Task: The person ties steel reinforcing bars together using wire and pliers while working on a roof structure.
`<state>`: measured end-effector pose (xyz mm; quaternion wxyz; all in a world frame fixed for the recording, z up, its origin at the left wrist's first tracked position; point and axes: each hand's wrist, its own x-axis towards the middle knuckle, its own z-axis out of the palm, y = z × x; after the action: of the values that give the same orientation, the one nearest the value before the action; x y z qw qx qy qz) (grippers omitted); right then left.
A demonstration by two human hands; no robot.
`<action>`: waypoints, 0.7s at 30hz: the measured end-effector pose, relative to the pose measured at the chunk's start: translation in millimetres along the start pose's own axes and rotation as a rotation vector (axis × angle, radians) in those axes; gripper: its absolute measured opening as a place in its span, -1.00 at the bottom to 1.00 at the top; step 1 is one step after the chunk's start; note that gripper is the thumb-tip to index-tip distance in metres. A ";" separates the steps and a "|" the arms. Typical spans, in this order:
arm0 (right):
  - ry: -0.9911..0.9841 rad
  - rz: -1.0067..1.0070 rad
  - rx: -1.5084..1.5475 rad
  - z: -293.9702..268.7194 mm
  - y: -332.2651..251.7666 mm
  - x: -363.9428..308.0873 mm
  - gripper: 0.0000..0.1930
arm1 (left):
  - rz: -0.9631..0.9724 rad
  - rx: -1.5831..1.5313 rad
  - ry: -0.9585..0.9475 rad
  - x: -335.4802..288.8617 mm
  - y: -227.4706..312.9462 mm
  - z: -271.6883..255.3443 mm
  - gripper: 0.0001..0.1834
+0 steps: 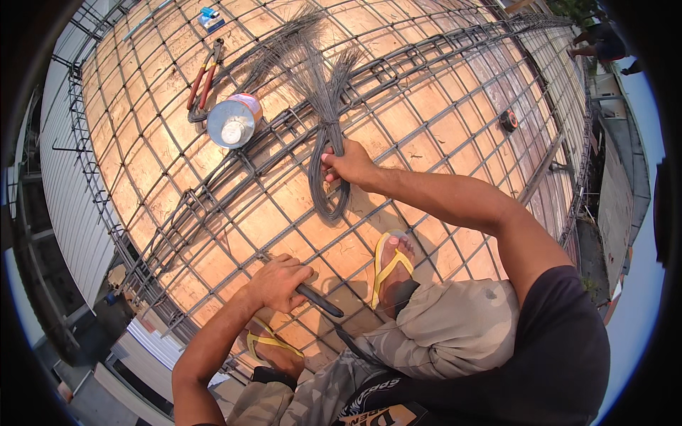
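Note:
A bundle of thin grey tie wire (pixel 328 186) is held up by my right hand (pixel 350 165). My fingers close round one side of its looped lower end, while the loose ends fan out away from me. Lower and to the left, my left hand (pixel 280 283) is wrapped round a tool with a dark handle (pixel 320 301). That handle points right, toward my foot; the tool's working end is mostly hidden, so its exact kind does not show. Under both hands lies a rebar grid (pixel 408 151) over plywood sheets (pixel 295 238).
A round tin (pixel 222 128) stands on the grid near red-handled pincers (pixel 207 73). Farther off lie a blue-and-white packet (pixel 211 20) and, at right, a tape measure (pixel 509 120). My sandalled feet (pixel 393 264) stand among the bars. Another person (pixel 602 41) is at far right.

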<state>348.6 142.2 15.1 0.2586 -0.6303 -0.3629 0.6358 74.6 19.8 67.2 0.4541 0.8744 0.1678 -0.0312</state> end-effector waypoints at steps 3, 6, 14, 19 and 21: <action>0.034 -0.054 -0.005 -16.4 -22.3 -16.7 -0.85 | 0.001 0.140 0.213 9.7 -12.7 32.0 -0.55; 0.092 -0.162 -0.061 -45.7 -36.1 -29.8 -0.82 | 0.044 0.226 0.176 12.7 -19.0 51.5 -0.61; 0.210 -0.256 -0.055 -83.2 -87.8 -58.5 -0.79 | 0.018 0.349 0.380 14.2 -18.3 51.6 -0.66; 0.270 -0.425 0.063 -97.4 -119.8 -67.1 -0.78 | 0.016 0.447 0.481 13.6 -22.5 63.0 -0.63; 0.225 -0.506 0.181 -122.7 -141.5 -39.9 -0.76 | 0.035 0.396 0.514 19.8 -16.3 53.5 -0.65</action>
<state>454.7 212.8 158.1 0.5025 -0.5607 -0.4194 0.5071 93.3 -9.3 19.0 0.2183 0.9277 0.2528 0.1665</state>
